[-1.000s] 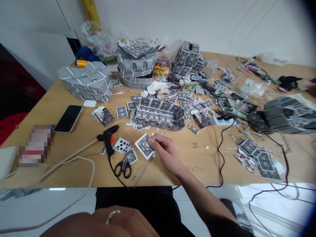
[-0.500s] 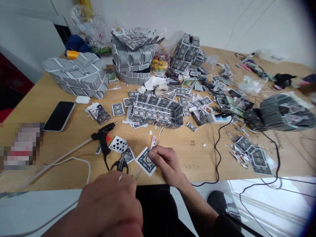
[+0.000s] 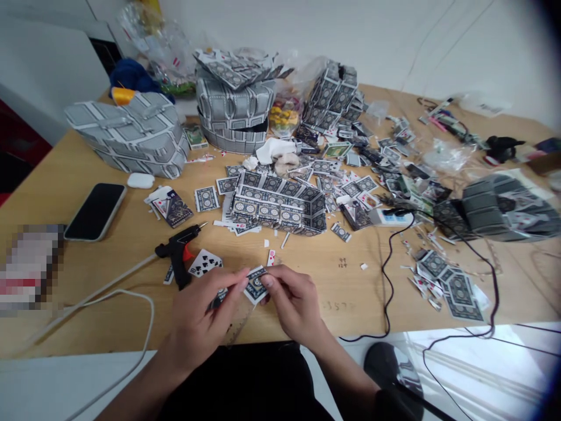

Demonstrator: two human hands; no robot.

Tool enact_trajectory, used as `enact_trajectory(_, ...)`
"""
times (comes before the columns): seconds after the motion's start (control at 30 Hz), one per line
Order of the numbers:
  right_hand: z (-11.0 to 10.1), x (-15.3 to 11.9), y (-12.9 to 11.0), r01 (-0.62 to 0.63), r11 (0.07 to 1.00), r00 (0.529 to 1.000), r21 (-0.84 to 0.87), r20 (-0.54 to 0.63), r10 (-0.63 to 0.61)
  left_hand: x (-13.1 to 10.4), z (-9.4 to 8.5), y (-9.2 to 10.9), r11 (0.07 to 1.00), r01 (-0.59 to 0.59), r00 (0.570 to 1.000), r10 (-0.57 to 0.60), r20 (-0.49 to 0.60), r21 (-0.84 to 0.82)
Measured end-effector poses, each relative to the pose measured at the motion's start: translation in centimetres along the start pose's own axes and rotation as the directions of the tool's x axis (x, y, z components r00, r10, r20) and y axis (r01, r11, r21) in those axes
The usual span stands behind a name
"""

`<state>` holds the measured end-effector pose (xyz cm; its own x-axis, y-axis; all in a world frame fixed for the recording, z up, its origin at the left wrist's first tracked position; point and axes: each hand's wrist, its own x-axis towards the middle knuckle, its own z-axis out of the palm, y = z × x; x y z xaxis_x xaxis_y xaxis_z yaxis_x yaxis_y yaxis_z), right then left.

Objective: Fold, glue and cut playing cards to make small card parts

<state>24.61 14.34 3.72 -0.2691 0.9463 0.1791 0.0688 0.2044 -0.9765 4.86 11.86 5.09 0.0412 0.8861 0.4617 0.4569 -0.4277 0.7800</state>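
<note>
A blue-and-white patterned playing card [image 3: 255, 287] is held between both hands above the front of the table. My left hand [image 3: 204, 313] pinches its upper left corner between thumb and fingers. On the other side, my right hand [image 3: 294, 297] grips the card with the thumb on its face. Just beyond the hands lies a narrow card strip [image 3: 271, 256] with a red ten. A ten of spades [image 3: 204, 263] and a black hot glue gun [image 3: 179, 251] rest left of the left hand, which mostly hides the scissors. Farther back stands an open box made of patterned cards [image 3: 278, 204].
Grey card-built baskets [image 3: 131, 131] stand at the back left, and another [image 3: 504, 204] at the right. A phone [image 3: 95, 211] lies at the left. Loose cards and scraps crowd the middle back. A black cable [image 3: 385, 280] crosses the table's right side.
My left hand has come up from the near edge and taken hold of the card. The card now tilts up between both hands. The view has shifted slightly.
</note>
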Motion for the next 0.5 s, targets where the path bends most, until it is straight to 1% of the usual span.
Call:
enact_trajectory(0.1,0.6,0.1,0.1,-0.055,0.996,0.997,0.071,-0.044,0.059,0.2,0.4,-0.4,0.999,-0.044,0.999,0.043,-0.026,-0.017)
enact_trajectory(0.23,0.9,0.3,-0.1,-0.077,0.99,0.995,0.114,-0.048,0.083,0.4,0.6,-0.7,0.999,-0.033,0.999,0.031,-0.038,-0.038)
enact_trajectory(0.37,0.3,0.7,-0.2,-0.062,0.997,0.998,0.048,0.016,0.062,0.0,0.4,-1.2,0.999,-0.018,0.998,0.015,-0.058,-0.042)
enact_trajectory(0.43,-0.2,1.0,-0.4,-0.055,0.998,0.996,-0.013,0.069,0.056,-0.4,0.2,-1.5,0.998,0.022,0.999,-0.023,-0.028,-0.063)
enact_trajectory(0.5,-0.8,1.4,-0.6,-0.043,0.997,0.991,-0.067,0.127,0.051,-0.8,-0.1,-1.8,0.993,0.081,0.997,-0.079,0.026,-0.086)
